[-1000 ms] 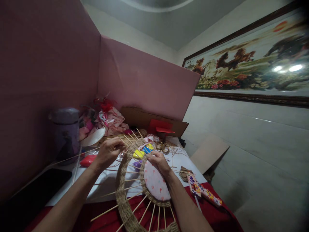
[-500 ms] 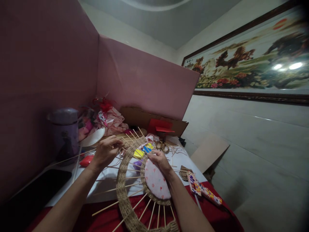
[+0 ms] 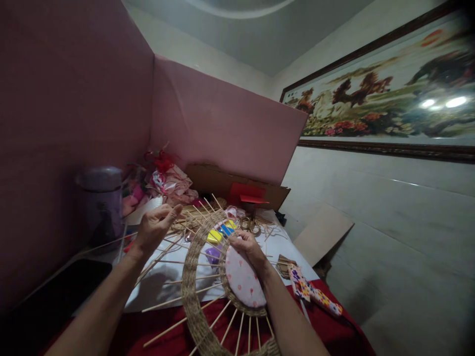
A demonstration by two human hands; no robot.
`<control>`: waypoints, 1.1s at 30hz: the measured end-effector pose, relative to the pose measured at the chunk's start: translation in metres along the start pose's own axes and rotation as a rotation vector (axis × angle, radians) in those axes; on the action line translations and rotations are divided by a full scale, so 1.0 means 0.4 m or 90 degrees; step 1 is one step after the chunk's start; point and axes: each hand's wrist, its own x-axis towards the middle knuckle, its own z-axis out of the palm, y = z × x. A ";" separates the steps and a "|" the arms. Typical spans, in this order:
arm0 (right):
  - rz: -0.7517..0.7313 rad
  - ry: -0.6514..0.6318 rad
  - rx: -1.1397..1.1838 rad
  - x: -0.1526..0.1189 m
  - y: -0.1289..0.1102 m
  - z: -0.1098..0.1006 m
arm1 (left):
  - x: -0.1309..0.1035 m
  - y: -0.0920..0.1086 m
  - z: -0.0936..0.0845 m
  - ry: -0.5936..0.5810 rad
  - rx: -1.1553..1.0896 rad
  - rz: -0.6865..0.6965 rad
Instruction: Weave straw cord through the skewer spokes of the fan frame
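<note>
While my right hand (image 3: 248,244) pins the disc (image 3: 245,282), left hand (image 3: 154,228) hangs half-open, empty.
I'd keep the cord taut through the skewers (image 3: 193,232), mid-frame.

A tall pink partition (image 3: 74,99) fills the left of the frame and folds into a second pink panel (image 3: 222,128) across the middle. Above it, at the upper centre, a pale grey ceiling (image 3: 252,34) shows. At the upper right a large framed painting of horses (image 3: 386,94) hangs on a light tiled wall (image 3: 389,222), with two bright lamp reflections on its glass. The room is dim.
</note>
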 end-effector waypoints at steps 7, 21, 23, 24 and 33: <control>0.005 -0.014 0.010 -0.004 0.002 -0.003 | 0.006 -0.011 0.000 -0.021 -0.236 -0.255; -0.022 0.000 0.021 0.010 0.012 -0.007 | -0.008 -0.025 0.012 -0.258 -0.242 -0.288; -0.025 0.003 0.020 0.012 0.012 -0.007 | -0.006 -0.028 0.011 -0.259 -0.224 -0.273; -0.025 0.006 0.019 0.013 0.013 -0.008 | -0.005 -0.029 0.011 -0.255 -0.211 -0.267; -0.019 0.046 0.018 0.022 0.019 -0.011 | 0.000 0.001 0.031 -0.203 -0.113 -0.190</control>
